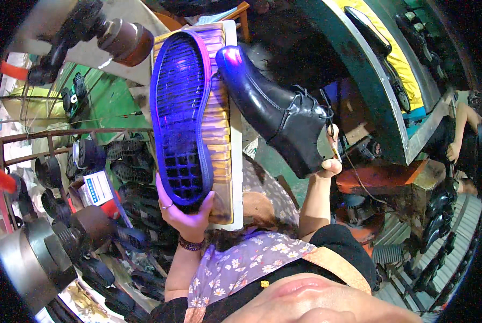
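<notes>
Right, containers 1st: rack (36,136) at L of frame is packed w/ dark soles (129,156), plus a white-and-blue card (96,188) nr them. Shelf (383,97) at upper R has yellow cloth (396,40) on it, w/ dark footwear pieces (368,31) on top; can't tell if soles or whole shoes. Slatted stand (466,218) at far R, lower half, bears black shoes (437,223).

Now the pair I've got. Big sole (181,116) is L of centre, upright, heel end down: ribbed forefoot, square hollow cells at heel, raised rim, all washed blue-violet by light, pinkish along upper R edge. My L hand (187,218) grips its heel end, thumb on R side, fingers on L. Ribbed yellowish panel (221,156) w/ white edge sits behind it.

Black lace-up shoe (273,113) is upper centre, glossy, tilted, toe to upper L w/ blue-pink glare, toe right by sole's edge. My R hand (331,164) grasps it at the heel.
</notes>
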Demonstrator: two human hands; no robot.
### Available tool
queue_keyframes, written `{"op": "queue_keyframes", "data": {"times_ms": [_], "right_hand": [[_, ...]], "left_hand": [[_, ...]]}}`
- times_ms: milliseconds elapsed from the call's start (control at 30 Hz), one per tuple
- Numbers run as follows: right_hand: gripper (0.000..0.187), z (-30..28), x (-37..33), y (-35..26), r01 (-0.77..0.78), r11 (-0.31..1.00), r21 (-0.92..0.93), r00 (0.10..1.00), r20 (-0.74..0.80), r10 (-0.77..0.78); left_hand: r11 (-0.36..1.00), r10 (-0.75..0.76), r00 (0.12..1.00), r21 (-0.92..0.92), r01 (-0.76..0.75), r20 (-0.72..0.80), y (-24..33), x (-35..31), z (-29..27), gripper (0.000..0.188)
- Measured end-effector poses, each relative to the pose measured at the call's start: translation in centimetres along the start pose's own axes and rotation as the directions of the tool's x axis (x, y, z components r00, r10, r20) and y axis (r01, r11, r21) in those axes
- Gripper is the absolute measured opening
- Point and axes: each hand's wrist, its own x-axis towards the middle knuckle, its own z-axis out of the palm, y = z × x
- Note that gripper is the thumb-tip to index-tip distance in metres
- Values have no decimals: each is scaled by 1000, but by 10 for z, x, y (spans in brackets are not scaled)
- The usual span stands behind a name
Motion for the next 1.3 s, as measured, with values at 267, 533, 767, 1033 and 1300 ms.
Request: {"op": "queue_keyframes", "data": {"times_ms": [267,533,767,1033,1300], "right_hand": [[69,-4,-7,-22,-42,973,226,933,-339,119],[47,-75,125,-134,266,964,-4,926,-278,-257],[34,-72,311,-210,181,908,-378,705,-594,-388],[34,-44,124,-222,171,157,-973,739,21,-674],[52,-141,-69,-371,-672,-730,126,738,33,-674]], "left_hand": [[999,21,1000,33,-21,3,-3,-3,-9,93],[1000,12,1000,9,-11,-26,-3,6,-8,100],[997,14,999,-79,-17,-34,-11,15,2,91],[995,-10,1000,-100,8,-17,-28,18,7,87],[989,73,993,136,-60,-91,-20,25,10,92]]}}
